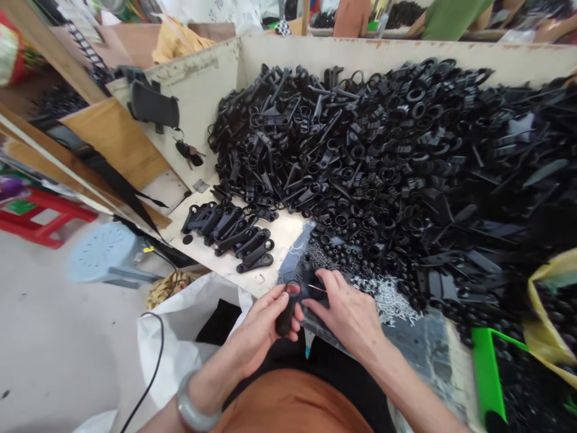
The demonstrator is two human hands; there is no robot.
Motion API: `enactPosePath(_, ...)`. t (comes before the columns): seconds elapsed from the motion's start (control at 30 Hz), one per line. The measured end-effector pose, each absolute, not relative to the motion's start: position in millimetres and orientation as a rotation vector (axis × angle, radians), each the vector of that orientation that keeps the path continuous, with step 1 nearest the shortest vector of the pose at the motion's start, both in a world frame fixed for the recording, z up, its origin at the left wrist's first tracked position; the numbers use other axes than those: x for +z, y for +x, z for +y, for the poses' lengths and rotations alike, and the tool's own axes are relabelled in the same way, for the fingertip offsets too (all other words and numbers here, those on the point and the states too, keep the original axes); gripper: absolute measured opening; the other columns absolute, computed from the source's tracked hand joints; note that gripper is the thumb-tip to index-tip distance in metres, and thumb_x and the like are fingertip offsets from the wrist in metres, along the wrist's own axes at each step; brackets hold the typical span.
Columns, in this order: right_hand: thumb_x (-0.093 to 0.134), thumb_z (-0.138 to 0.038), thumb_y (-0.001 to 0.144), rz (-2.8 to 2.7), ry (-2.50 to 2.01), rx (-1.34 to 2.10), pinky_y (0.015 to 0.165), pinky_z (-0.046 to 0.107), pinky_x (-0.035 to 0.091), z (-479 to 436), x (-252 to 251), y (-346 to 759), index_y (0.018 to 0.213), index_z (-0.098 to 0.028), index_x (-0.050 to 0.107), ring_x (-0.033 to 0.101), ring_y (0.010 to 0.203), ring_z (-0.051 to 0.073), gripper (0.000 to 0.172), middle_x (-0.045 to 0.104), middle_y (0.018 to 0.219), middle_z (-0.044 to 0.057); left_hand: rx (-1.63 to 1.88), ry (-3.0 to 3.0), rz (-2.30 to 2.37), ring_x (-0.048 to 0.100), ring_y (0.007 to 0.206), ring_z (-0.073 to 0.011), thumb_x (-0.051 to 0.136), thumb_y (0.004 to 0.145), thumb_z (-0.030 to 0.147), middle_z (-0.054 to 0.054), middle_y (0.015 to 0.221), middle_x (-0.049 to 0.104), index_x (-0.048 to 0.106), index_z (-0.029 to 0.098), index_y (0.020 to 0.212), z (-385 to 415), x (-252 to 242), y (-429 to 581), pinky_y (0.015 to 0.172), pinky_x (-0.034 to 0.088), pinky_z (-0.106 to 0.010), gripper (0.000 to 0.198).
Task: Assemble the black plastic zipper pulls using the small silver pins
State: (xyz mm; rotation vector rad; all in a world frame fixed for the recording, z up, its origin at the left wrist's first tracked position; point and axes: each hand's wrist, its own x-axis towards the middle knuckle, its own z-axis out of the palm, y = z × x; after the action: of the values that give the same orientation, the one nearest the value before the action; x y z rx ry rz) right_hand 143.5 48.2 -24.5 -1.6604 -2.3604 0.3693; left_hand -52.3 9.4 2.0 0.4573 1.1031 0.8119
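Near the table's front edge, my left hand is wrapped round a black plastic part with a ring-shaped upper end. Just to its right, my right hand has its thumb and index finger apart around a dark, blurred spot; whether it holds something small I cannot make out. Silvery screws lie to the right of my right hand. Small black pieces are heaped beyond both hands. Several black handle-like parts are lined up on the pale tabletop at the left.
A large pile of black parts fills the walled table. A green bin and yellow bag stand at the right. Keys hang at the left wall. A blue stool is on the floor. People are across the table.
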Motion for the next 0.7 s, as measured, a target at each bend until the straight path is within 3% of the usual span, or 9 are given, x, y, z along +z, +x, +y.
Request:
enactPosePath(0.17, 0.05, -0.039, 0.102, -2.289, -1.59, 0.308, 0.062, 0.031, 0.054, 48.6, -25.4, 145.3, 0.128, -0.023, 0.062, 0.076, 0.078, 0.022, 0.033, 0.076, 0.109, 0.006, 0.843, 0.274, 0.949, 0.064, 0.077, -0.016, 0.064, 0.094, 0.027, -0.009, 0.095, 0.069, 0.062, 0.014, 0.12, 8.0, 1.0, -57.3, 0.071, 0.055, -0.03, 0.029)
enactPosePath(0.37, 0.056, -0.044, 0.099, -2.114, -1.569, 0.369, 0.074, 0.033, 0.056, 93.9, -5.4, 136.1, 0.126, -0.023, 0.07, 0.074, 0.084, 0.022, 0.037, 0.077, 0.111, 0.007, 0.831, 0.274, 0.951, 0.065, 0.078, -0.016, 0.065, 0.095, 0.027, -0.01, 0.094, 0.07, 0.063, 0.014, 0.12, 6.8, -3.6, -59.5, 0.072, 0.056, -0.03, 0.029)
enactPosePath(0.53, 0.059, -0.047, 0.097, -1.839, -1.517, 0.587, 0.064, 0.029, 0.052, 124.9, 0.3, 143.5, 0.123, -0.021, 0.074, 0.062, 0.059, 0.014, 0.04, 0.08, 0.1, 0.005, 0.806, 0.302, 1.004, 0.061, 0.075, -0.0151, 0.073, 0.09, 0.034, -0.006, 0.088, 0.067, 0.064, 0.015, 0.121, 10.0, 4.3, -58.2, 0.073, 0.057, -0.032, 0.038)
enactPosePath(0.7, 0.06, -0.044, 0.095, -1.766, -1.583, 0.469, 0.062, 0.029, 0.049, 104.3, 1.3, 195.8, 0.105, -0.02, 0.079, 0.062, 0.062, 0.016, 0.033, 0.079, 0.09, 0.005, 1.151, 0.545, 1.119, 0.055, 0.07, -0.0102, 0.078, 0.086, 0.037, 0.0, 0.083, 0.064, 0.069, 0.022, 0.112, 12.0, 37.4, -56.9, 0.069, 0.051, -0.024, 0.031)
